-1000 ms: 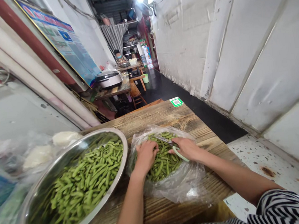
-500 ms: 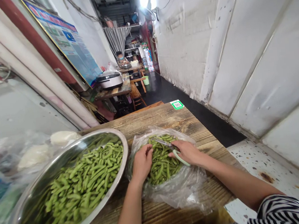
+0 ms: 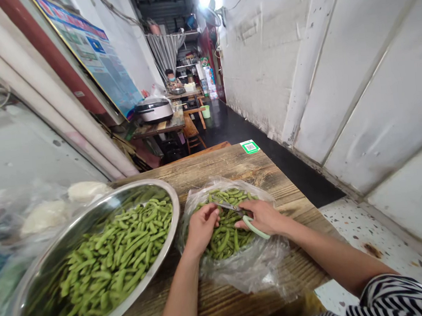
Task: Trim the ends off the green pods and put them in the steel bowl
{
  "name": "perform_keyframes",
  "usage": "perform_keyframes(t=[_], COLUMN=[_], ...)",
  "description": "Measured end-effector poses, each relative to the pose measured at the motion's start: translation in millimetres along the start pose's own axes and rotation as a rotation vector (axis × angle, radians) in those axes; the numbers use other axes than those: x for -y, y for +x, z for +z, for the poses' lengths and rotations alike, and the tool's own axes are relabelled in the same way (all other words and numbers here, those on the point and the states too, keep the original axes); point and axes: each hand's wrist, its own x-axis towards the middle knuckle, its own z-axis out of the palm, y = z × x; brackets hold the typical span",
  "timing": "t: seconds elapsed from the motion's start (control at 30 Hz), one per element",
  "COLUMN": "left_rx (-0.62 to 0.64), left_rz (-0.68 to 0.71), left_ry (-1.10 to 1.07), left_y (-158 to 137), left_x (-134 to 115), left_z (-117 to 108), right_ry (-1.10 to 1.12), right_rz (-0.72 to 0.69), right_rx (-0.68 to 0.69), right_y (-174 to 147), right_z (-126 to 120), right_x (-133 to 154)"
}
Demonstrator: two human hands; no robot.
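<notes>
My right hand (image 3: 261, 216) is closed on scissors (image 3: 252, 225) with pale green handles. Their blades point left, over green edamame pods (image 3: 227, 242) in an open clear plastic bag (image 3: 254, 271). My left hand (image 3: 203, 227) has its fingers curled together at the left side of the bag, right by the blade tips. What it pinches, if anything, is hidden by the fingers. To the left stands a large steel basin (image 3: 175, 202) with many more edamame pods (image 3: 120, 262) in it.
Bag and basin rest on a wooden table (image 3: 211, 165) with a green QR code sticker (image 3: 250, 147) at its far corner. Clear bags with pale contents (image 3: 45, 217) lie left of the basin. Beyond are a white cooker (image 3: 154, 110) on another table and a person (image 3: 172, 80).
My left fingertips and the scissors' blade tips have come together, the left hand shifting slightly right. The scissors have turned a little in my right hand. The basin stays in place.
</notes>
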Motion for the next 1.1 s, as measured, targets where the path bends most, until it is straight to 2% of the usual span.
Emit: perform_keyframes(t=[0.3, 0.47, 0.6, 0.73, 0.87, 1.0, 1.1], left_rx=[-0.024, -0.012, -0.025, -0.109, -0.120, -0.207, -0.221], left_rz=[0.000, 0.000, 0.019, 0.148, 0.242, 0.122, 0.029], left_ry=[0.026, 0.044, 0.154, 0.305, 0.312, 0.151, 0.054], left_y=[-0.1, 0.3, 1.5, 2.4, 3.3, 4.5, 4.2], left_x=[3.6, 7.0, 12.2, 12.4, 9.4, 10.8, 10.9], left_z=[-2.0, 0.3, -0.2, -5.3, -7.4, -4.6, -4.1], right_ry=[0.126, 0.122, 0.089, 0.068, 0.055, 0.055, 0.054], right_rz=[-0.009, 0.047, 0.047, 0.081, 0.081, 0.052, 0.028], right_rx=[0.038, 0.049, 0.043, 0.017, -0.037, -0.066, -0.076], right_y=[-0.4, 0.8, 0.9, 2.5, 5.3, 6.0, 5.3], right_z=[0.1, 2.6, 2.2, 4.6, 9.0, 10.8, 10.8], right_x=[-0.4, -2.6, -3.4, -7.3, -12.4, -13.0, -11.3])
